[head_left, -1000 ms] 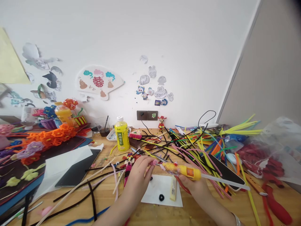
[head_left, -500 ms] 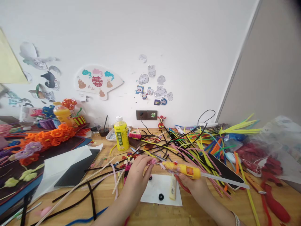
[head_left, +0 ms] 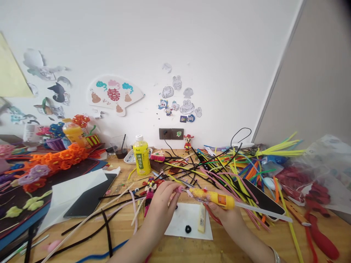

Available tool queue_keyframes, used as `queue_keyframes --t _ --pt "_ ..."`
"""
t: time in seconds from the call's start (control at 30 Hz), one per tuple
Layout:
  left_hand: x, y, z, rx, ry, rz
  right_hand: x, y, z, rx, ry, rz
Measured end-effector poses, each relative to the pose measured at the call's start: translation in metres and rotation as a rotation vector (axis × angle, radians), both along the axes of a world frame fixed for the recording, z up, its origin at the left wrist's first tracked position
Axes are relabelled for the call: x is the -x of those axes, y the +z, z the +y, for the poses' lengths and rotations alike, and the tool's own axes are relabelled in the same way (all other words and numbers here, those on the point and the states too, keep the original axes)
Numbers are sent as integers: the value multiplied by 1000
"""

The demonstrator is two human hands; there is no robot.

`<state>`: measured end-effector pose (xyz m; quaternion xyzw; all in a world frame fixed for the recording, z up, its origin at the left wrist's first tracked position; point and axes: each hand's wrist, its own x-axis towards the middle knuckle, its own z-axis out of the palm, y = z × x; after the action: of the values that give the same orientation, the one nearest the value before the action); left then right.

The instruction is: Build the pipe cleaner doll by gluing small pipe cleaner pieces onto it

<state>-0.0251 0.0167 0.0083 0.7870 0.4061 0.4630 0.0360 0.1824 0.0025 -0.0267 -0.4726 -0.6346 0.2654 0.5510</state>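
Near white paper [head_left: 182,218], I see the left hand [head_left: 164,199] pinching a small pink coil [head_left: 180,189], the right hand [head_left: 219,212] gripping a blotchy yellow glue gun [head_left: 215,198].

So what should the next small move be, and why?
Probably a light squeeze of glue onto the pink piece: the left hand pinches it, while the right hand holds the glue gun aimed at it, close up. Whether any glue is already out, I cannot tell.

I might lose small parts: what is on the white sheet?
On the white sheet lie a black ring and a yellow tube; a dark bit shows beside the left hand. That hand hides the sheet's upper left corner, so anything there cannot be seen.
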Motion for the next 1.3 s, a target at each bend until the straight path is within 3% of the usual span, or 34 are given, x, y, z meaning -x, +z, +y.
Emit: queue_keyframes --t 1.3 --pt "0 3 -1 -54 26 4 -1 2 -1 -42 13 -46"
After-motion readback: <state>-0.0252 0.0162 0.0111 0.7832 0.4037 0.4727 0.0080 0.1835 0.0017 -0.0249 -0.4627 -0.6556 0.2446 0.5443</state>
